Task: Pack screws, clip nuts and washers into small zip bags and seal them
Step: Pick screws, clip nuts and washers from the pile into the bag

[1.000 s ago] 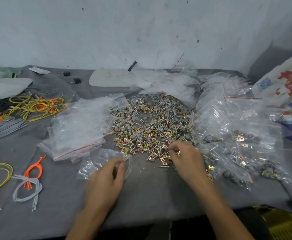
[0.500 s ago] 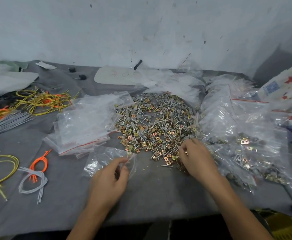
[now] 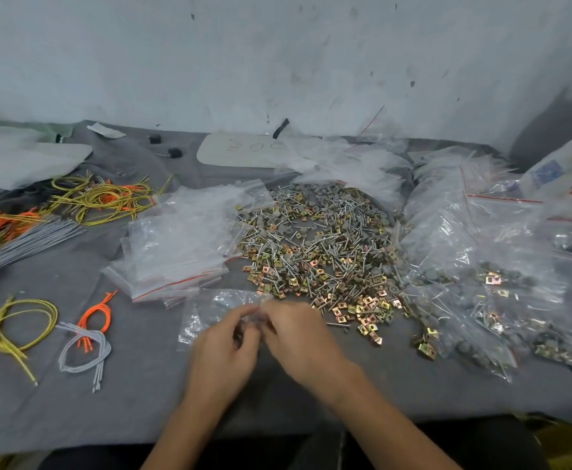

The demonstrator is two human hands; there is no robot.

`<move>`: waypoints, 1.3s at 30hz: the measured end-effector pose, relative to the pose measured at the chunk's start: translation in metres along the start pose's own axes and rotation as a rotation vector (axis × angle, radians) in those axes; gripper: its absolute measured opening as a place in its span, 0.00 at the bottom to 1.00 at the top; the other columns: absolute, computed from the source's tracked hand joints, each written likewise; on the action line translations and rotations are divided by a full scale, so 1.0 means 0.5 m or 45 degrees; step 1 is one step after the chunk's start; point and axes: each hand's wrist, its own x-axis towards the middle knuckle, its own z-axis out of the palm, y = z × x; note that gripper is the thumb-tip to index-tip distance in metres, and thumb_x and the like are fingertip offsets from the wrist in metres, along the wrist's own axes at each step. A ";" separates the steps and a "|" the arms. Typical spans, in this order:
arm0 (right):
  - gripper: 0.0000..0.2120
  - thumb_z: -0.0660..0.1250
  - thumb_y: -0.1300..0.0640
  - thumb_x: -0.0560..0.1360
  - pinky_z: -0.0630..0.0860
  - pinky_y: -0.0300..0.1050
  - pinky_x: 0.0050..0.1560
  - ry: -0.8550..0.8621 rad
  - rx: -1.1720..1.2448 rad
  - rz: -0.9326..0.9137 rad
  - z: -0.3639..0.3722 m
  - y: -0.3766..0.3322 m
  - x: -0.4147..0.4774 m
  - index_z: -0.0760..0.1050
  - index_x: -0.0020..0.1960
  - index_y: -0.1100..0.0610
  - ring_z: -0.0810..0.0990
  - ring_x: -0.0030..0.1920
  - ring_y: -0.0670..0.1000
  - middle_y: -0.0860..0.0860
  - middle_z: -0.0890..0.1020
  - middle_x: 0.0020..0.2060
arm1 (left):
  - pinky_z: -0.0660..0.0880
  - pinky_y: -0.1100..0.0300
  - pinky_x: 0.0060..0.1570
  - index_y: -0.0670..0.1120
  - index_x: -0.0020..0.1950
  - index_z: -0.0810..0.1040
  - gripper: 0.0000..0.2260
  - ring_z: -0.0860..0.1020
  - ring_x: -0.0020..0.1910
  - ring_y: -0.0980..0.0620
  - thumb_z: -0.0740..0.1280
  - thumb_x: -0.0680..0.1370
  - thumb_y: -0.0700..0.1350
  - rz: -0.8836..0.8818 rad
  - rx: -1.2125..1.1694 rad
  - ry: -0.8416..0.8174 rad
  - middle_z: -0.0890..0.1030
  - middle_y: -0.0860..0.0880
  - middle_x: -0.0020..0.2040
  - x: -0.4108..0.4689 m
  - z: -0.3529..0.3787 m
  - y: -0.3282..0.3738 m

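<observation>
A heap of screws, brass clip nuts and grey washers (image 3: 321, 252) lies on the grey cloth at mid-table. Just in front of it rests a small clear zip bag (image 3: 209, 310). My left hand (image 3: 225, 347) holds the bag's mouth with curled fingers. My right hand (image 3: 298, 334) has its fingertips at the same bag opening, touching my left hand; what it carries is hidden by the fingers. A stack of empty zip bags (image 3: 182, 245) sits left of the heap. Filled bags (image 3: 495, 286) pile up on the right.
Yellow, orange and grey cable ties (image 3: 84, 334) lie at the left front, with more bundles (image 3: 94, 198) further back. A white board (image 3: 243, 149) rests by the wall. A printed sack (image 3: 569, 178) stands at the far right. The table's front edge runs under my wrists.
My right hand has left the front of the heap and moved left to the bag's mouth, meeting my left hand. The left hand kept its hold on the bag.
</observation>
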 end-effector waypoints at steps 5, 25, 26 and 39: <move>0.04 0.67 0.55 0.79 0.76 0.46 0.50 0.184 0.231 0.115 -0.043 0.081 -0.018 0.81 0.50 0.50 0.80 0.45 0.45 0.44 0.83 0.45 | 0.76 0.55 0.36 0.56 0.57 0.82 0.14 0.76 0.28 0.56 0.68 0.77 0.40 -0.006 -0.023 0.004 0.78 0.53 0.29 0.001 0.006 -0.008; 0.17 0.62 0.61 0.82 0.71 0.42 0.53 0.005 0.106 0.279 -0.140 0.277 0.043 0.77 0.65 0.45 0.77 0.56 0.46 0.43 0.78 0.57 | 0.76 0.54 0.35 0.58 0.58 0.82 0.15 0.75 0.28 0.57 0.62 0.74 0.51 -0.039 -0.079 -0.030 0.78 0.55 0.30 0.001 0.007 -0.013; 0.13 0.63 0.59 0.82 0.71 0.42 0.51 0.018 0.052 0.277 -0.144 0.285 0.037 0.79 0.60 0.45 0.77 0.54 0.46 0.43 0.77 0.54 | 0.76 0.55 0.35 0.59 0.58 0.82 0.15 0.75 0.28 0.57 0.62 0.74 0.51 -0.037 -0.073 -0.028 0.78 0.55 0.30 0.001 0.008 -0.013; 0.08 0.65 0.54 0.81 0.74 0.52 0.59 -0.364 -0.451 0.194 -0.159 0.278 0.044 0.77 0.58 0.45 0.73 0.54 0.49 0.46 0.73 0.51 | 0.76 0.54 0.34 0.58 0.59 0.82 0.14 0.75 0.28 0.57 0.67 0.77 0.42 -0.010 -0.024 -0.032 0.78 0.56 0.29 0.003 0.009 -0.020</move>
